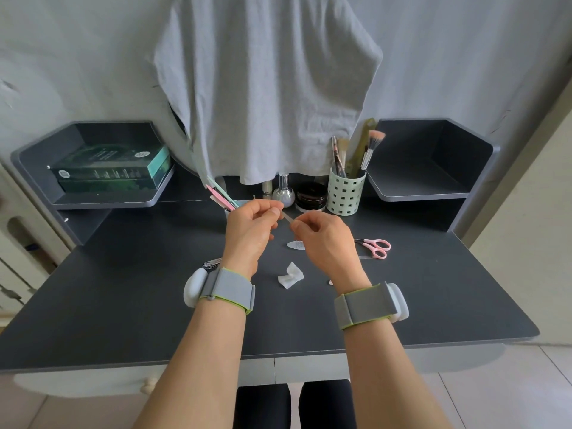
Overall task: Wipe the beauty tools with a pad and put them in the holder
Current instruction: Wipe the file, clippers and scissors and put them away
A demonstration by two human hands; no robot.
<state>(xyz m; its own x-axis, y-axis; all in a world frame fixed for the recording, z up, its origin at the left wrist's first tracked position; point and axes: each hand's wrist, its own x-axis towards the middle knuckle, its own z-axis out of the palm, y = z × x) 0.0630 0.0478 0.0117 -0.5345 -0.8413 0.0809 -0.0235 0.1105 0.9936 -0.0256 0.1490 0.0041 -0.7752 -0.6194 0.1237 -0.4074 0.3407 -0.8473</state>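
Several tools already stand in the holder (345, 193) at the surface's back edge; both hands, left (250, 230) and right (322, 239), pinch a thin tool (287, 216); the pad (290, 275), scissors (376, 247) and clippers (212, 263) lie mid-surface, so work remains.

Bare forearms; 2 grey wristbands (227, 287) edged lime, each carrying a white pod (195, 287).

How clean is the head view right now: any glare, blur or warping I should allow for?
Head view: soft, even light with faint shadows on the desk; wide-angle warping bends the desk's edges and shelves; the small tool between the left hand and right hand is slightly blurred and too small to identify; a mild shine on the glass bottle.
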